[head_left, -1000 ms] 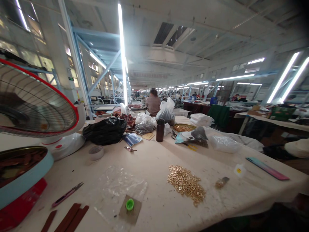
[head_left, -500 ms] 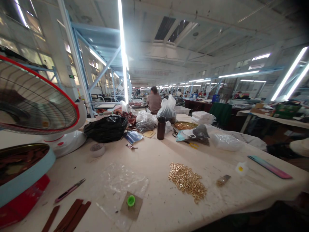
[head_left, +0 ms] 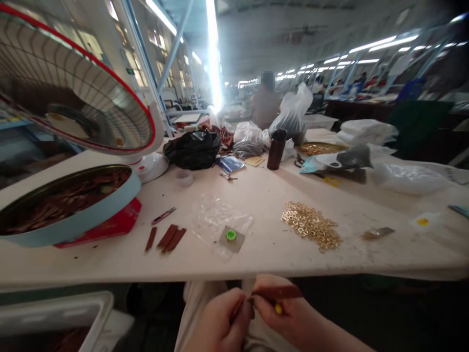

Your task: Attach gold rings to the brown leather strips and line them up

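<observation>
Below the table's front edge, over the lap, my left hand [head_left: 223, 318] and my right hand [head_left: 284, 310] meet fingertip to fingertip. My right hand is closed around a brown leather-like strip [head_left: 282, 292], which sticks out over its back. A small yellow tip [head_left: 278, 308] shows between its fingers; the rest of that piece is hidden. Thumb and fingers of my left hand are pinched together, and what they hold is not clear. On the table ahead lie several brown strips [head_left: 170, 238], a green cup [head_left: 230, 235] on a small plate and a pile of gold-coloured rings [head_left: 311, 226].
On the left stand a fan [head_left: 146, 168] and a round tin [head_left: 120, 210] of brown strips on a red base. Snips [head_left: 163, 215] lie beside it. Farther back are a black bag [head_left: 192, 149] and a dark bottle [head_left: 277, 151]. A white bin [head_left: 106, 305] sits low at left.
The view has tipped down and turned left, bringing both hands and the lap into sight. The things on the table appear to lie as before.
</observation>
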Motion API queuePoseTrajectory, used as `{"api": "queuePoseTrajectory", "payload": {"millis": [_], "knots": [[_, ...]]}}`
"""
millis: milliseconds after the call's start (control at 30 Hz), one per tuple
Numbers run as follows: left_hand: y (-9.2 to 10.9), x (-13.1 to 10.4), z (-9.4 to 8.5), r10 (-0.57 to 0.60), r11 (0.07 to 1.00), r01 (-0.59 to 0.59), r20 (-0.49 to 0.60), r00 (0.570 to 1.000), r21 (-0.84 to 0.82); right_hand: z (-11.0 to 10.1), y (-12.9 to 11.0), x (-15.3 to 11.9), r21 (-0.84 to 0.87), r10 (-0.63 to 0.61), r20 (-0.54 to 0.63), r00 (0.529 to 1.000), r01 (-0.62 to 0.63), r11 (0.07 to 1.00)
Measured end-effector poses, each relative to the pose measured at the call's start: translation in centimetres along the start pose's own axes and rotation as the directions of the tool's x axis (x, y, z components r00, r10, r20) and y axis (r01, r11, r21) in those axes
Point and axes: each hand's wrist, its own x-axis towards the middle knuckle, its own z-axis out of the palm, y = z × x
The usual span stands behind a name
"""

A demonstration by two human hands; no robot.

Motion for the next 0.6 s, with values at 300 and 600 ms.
{"api": "queuePoseTrajectory", "payload": {"millis": [300, 600], "knots": [[0.3, 0.0, -0.2, 0.055, 0.972, -0.044, 0.043, 0.998, -0.231, -0.1, -0.8, -0.4, 0.124, 0.014, -0.061, 0.998, -0.006, 0.992], [0.2, 1.1, 0.1, -0.02, 0.88, -0.025, -0.089, 0.996, -0.474, 0.3, -0.2, 0.0, 0.146, 0.038, 0.008, 0.999, -0.039, 0.989]]}}
